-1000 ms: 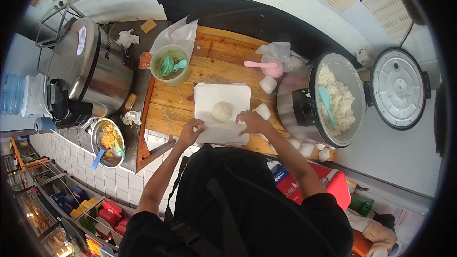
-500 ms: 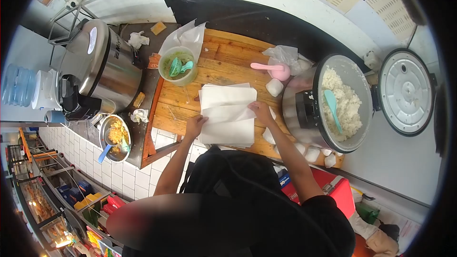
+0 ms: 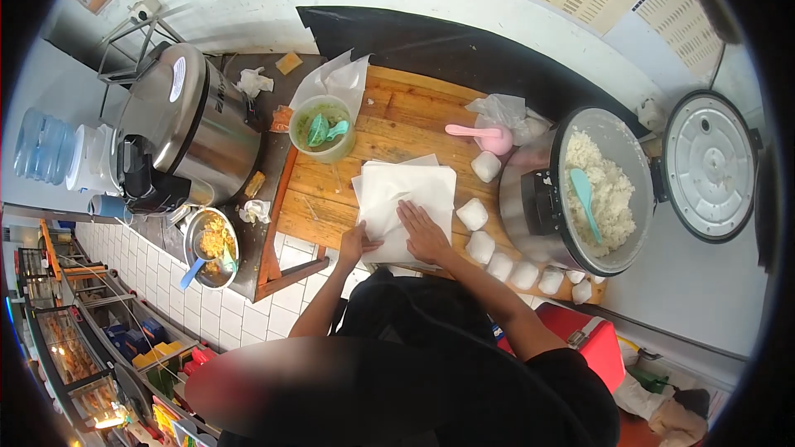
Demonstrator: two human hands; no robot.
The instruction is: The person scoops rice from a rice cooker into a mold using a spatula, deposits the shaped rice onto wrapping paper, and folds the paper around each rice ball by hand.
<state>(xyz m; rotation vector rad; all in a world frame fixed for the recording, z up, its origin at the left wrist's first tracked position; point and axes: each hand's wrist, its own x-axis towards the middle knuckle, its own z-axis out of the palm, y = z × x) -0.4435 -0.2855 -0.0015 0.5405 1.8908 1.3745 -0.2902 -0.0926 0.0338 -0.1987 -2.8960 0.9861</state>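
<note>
A stack of white paper sheets (image 3: 418, 182) lies on the wooden table, its lower sheets slightly askew. My right hand (image 3: 421, 230) rests flat on the top sheet with its fingers stretched out. At the near left edge of the stack, my left hand (image 3: 356, 243) has its fingers curled closed on the paper. Right of the stack, several small white wrapped bundles (image 3: 472, 214) form a curved row. A pink scoop (image 3: 493, 140) lies beyond them beside a crumpled plastic bag. A tub of green paste (image 3: 323, 130) with green spoons in it stands at the far left.
On the right stands an open cooker of rice (image 3: 609, 194) with a turquoise paddle (image 3: 584, 199) in it, its lid (image 3: 708, 165) swung back. A large closed cooker (image 3: 186, 124) and a metal bowl of yellow food (image 3: 214, 240) are on the left. A red box (image 3: 584, 339) sits nearby.
My right hand has gone from gripping the top sheet's right edge to lying flat on its middle. My left hand stays at the left edge. The camera view has shifted slightly.
</note>
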